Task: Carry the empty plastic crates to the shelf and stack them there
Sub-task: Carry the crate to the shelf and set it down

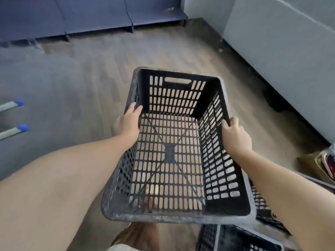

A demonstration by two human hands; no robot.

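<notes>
Black plastic makes up the crate [174,151], and it has little slots all over its sides and bottom; it is empty, so the wood floor [101,73] shows through the holes; a long handle hole sits in the far wall.

The crate is up in the air in front of the person, held above the floor; the left hand [127,124] holds the left rim, with the fingers lying over the top edge and the thumb on the outside; the right hand [235,136] grips the right rim, with the fingers curled over the edge; both bare arms reach out from the bottom of the view.

Low down on the right, under the right arm, there are more black crates [235,238] with the same slots; they sit on the floor, close to the person; how many there are I cannot tell.

Far ahead, along the top left, stands a blue shelf [94,17] with low legs; it is well apart from the crate; a grey wall [282,44] runs down the right side.

On the left edge two grey bars with blue tips [20,115] poke into view; on the right edge sits a brown box [315,165] with something in it, too blurry to name.
</notes>
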